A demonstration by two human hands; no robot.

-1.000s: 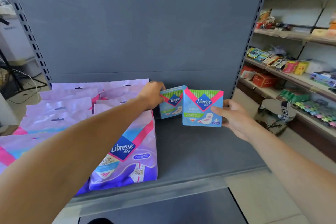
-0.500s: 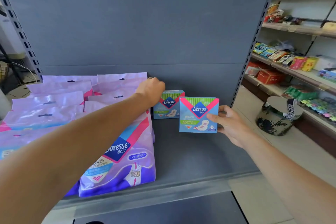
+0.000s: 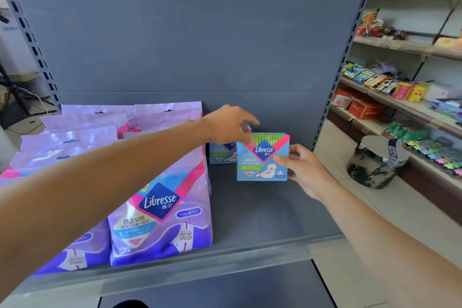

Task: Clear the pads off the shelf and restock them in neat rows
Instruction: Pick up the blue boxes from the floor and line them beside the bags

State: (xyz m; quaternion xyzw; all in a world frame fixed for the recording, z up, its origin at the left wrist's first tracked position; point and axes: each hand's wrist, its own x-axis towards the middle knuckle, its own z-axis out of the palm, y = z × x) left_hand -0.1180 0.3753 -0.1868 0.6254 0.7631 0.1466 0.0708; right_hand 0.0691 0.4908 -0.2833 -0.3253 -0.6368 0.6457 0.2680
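Two small blue Libresse pad boxes sit toward the back of the grey shelf (image 3: 262,220), to the right of the purple Libresse pad bags. The front blue box (image 3: 262,157) stands upright on the shelf, its printed face toward the camera, and the right hand (image 3: 303,170) grasps it by its right edge, thumb on the front and fingers curled behind. The rear blue box (image 3: 221,155) stands just behind and to the left of the front one, partly hidden by it and by the left hand (image 3: 228,126). That hand reaches over the top of the rear box with fingers bent downward; whether it actually pinches the box I cannot tell. The purple bags (image 3: 160,210) fill the left part of the shelf in rows, standing upright, the nearest one at the shelf's front edge and just left of the rear box.
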